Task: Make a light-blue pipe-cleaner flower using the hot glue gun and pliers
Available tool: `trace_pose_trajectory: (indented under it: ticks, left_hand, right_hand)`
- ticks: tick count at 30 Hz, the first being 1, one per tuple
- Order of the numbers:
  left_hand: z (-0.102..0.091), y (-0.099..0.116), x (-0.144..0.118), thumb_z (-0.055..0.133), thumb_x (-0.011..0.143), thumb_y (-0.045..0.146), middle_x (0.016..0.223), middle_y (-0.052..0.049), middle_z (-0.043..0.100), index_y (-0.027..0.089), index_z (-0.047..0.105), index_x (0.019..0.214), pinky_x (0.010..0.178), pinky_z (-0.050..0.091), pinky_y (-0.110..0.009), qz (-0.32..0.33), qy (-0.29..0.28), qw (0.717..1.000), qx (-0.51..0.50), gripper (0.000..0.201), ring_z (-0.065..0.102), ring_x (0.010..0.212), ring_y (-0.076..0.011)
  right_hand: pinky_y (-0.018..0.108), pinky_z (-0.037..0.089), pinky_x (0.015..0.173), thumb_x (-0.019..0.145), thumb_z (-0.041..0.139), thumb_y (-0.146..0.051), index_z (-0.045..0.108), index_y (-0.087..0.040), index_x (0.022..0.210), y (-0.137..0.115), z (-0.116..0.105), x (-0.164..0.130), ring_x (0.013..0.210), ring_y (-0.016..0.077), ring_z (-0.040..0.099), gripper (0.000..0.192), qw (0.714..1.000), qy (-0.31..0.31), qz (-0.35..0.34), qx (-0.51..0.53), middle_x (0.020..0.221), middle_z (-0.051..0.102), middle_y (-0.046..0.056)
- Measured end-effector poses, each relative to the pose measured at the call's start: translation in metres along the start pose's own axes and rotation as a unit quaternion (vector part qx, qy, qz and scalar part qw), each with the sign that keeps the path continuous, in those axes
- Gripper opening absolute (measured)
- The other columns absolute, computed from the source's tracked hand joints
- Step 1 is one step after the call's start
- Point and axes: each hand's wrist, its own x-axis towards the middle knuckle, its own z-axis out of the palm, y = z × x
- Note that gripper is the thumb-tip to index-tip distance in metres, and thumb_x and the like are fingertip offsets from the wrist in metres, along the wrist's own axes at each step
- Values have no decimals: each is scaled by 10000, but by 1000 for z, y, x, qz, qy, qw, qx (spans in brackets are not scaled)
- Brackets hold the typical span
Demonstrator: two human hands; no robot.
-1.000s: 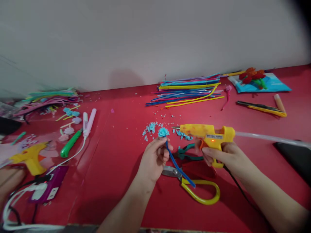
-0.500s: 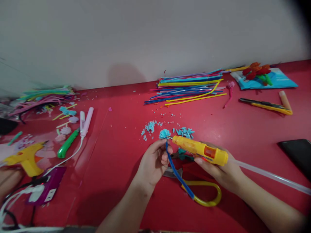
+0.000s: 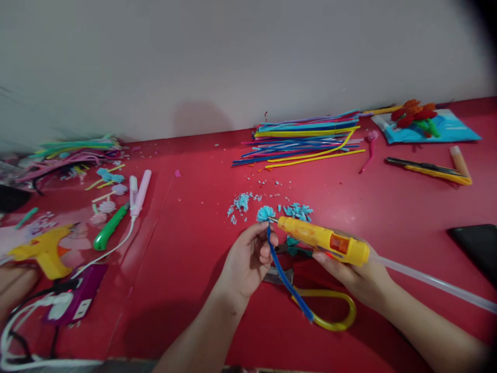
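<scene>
Between its fingertips my left hand [image 3: 250, 256] pinches a light-blue pipe-cleaner flower [image 3: 266, 213] by its base. The flower's dark-blue stem [image 3: 283, 277] hangs down toward the table in a curve. A yellow hot glue gun [image 3: 324, 239] is gripped in my right hand [image 3: 355, 274], with a clear glue stick [image 3: 435, 284] sticking out of its back. The metal nozzle points left and meets or nearly meets the flower's underside. Below, scissors with a yellow handle [image 3: 341, 327] lie partly hidden behind the stem. Cut light-blue pieces [image 3: 298, 211] and blue fuzz [image 3: 241, 202] lie beyond the flower.
Bundled pipe cleaners [image 3: 306, 137] lie along the wall. At right are a blue packet [image 3: 454, 127] with red flowers, a yellow cutter [image 3: 435, 173] and a black phone [image 3: 476, 251]. At left are another glue gun [image 3: 46, 251], a pink straightener [image 3: 140, 194] and a purple power strip [image 3: 87, 295].
The whole view has shifted slightly, so everything sits a little further right. Both hands, the flower and the glue gun keep the same pose.
</scene>
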Motion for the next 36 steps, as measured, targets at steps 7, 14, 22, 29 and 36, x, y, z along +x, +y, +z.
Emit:
trace_pose_trajectory:
  ticks: [7, 14, 22, 29, 36]
  left_hand:
    - [0, 0, 2, 455, 887, 133, 478, 0, 600, 80, 599, 653, 296, 337, -59, 2, -2, 1000, 0, 280, 400, 276, 10]
    - [-3, -2, 2, 521, 858, 171, 479, 15, 592, 94, 604, 641, 301, 334, -69, 13, -4, 1000, 19, 244, 404, 284, 7]
    - [-3, -3, 2, 526, 849, 176, 473, 14, 597, 93, 610, 601, 305, 334, -80, 21, -7, 999, 26, 275, 409, 280, 5]
    - [-3, -2, 3, 522, 856, 178, 466, 16, 594, 88, 614, 598, 300, 332, -81, 15, -5, 999, 29, 288, 411, 276, 5]
    - [-2, -3, 1, 510, 861, 165, 476, 14, 604, 93, 607, 596, 308, 346, -84, 19, -2, 999, 31, 291, 423, 280, 2]
  right_hand:
    - [264, 493, 538, 887, 491, -469, 604, -194, 730, 0, 2, 0, 599, 187, 643, 337, 1000, 1, 26, 13, 692, 674, 58]
    - [290, 504, 525, 868, 498, -447, 606, -181, 701, 0, 3, 1, 606, 210, 657, 332, 1000, 5, 29, -1, 708, 680, 82]
    - [299, 516, 537, 838, 512, -441, 609, -185, 705, 0, 5, 1, 612, 217, 669, 304, 998, 5, 56, 0, 715, 690, 84]
    - [299, 508, 564, 845, 514, -438, 609, -181, 711, 1, 5, -1, 623, 210, 661, 305, 998, 0, 60, 6, 725, 686, 83]
    - [285, 492, 588, 858, 536, -438, 632, -173, 822, -1, 5, -2, 640, 188, 637, 283, 997, -10, 70, 24, 755, 676, 66]
